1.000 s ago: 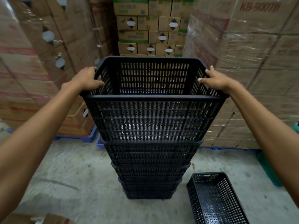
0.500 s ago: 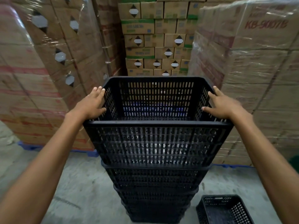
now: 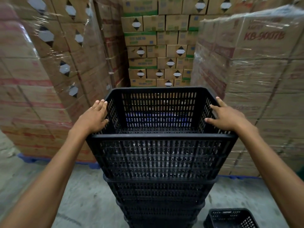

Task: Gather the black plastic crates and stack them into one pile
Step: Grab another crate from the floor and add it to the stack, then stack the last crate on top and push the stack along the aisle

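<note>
Crates (image 3: 162,159) black, walls slotted in a vertical-slit grid. Cartons (image 3: 256,89) brown with red print, the far ones (image 3: 141,36) green-banded with black-and-white diamond labels. Floor (image 3: 85,195) grey, pallets (image 3: 28,159) blue.

Perhaps five stacked crates (image 3: 161,158), lowest cut off; one loose crate (image 3: 230,218); dozens of cardboard boxes (image 3: 154,38).

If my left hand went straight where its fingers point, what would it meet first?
The left hand would slide along the rim of the top black slotted plastic crate, then probably meet film-wrapped cardboard cartons behind.
</note>
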The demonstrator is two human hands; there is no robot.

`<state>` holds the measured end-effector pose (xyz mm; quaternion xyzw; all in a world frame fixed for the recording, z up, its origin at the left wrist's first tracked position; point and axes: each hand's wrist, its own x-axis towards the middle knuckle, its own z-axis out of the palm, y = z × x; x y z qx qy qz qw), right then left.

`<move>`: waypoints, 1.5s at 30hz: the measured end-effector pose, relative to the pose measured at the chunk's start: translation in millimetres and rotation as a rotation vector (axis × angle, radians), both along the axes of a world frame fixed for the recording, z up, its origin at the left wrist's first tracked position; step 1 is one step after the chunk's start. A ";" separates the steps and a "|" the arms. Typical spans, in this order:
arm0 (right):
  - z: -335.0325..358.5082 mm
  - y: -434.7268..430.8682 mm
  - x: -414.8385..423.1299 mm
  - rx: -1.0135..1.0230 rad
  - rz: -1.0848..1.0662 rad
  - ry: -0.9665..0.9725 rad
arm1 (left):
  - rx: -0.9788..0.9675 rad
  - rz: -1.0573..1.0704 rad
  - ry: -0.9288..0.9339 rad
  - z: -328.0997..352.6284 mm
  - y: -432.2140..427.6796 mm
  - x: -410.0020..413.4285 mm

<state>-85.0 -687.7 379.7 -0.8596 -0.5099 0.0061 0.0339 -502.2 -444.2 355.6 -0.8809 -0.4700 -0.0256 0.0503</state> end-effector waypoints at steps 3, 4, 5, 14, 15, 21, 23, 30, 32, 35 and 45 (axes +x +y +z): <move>3.0 -4.5 -5.8 0.042 -0.002 0.023 | -0.016 0.012 0.044 5.2 -8.3 1.9; 3.8 -5.2 -7.6 0.054 0.003 0.024 | -0.019 0.016 0.053 7.0 -11.0 2.0; 4.6 -5.5 -8.8 0.065 0.007 0.027 | -0.024 0.021 0.051 9.0 -14.0 2.3; 6.0 -33.1 -9.4 0.177 0.012 0.222 | -0.063 -0.020 -0.241 43.2 -67.6 46.6; 5.1 -41.7 -6.6 0.217 0.002 0.250 | -0.075 -0.067 -0.305 48.0 -81.2 67.7; -5.9 -106.4 30.2 0.374 -0.099 0.369 | -0.056 -0.472 -0.711 83.9 -187.0 223.4; -21.4 -142.7 56.2 0.365 -0.196 0.386 | -0.103 -0.604 -0.790 87.8 -230.2 278.0; -138.9 -300.7 128.0 0.244 -0.548 0.492 | -0.456 -0.899 -0.650 -6.7 -356.9 426.3; -184.6 -340.0 133.7 0.217 -0.654 0.548 | -0.561 -0.881 -0.533 -59.7 -374.6 450.6; -252.1 -393.2 134.6 0.216 -0.808 0.651 | -0.714 -0.815 -0.377 -145.4 -397.1 479.3; -498.5 -450.6 142.2 0.188 -1.236 0.924 | -0.911 -0.517 0.113 -426.9 -405.2 548.7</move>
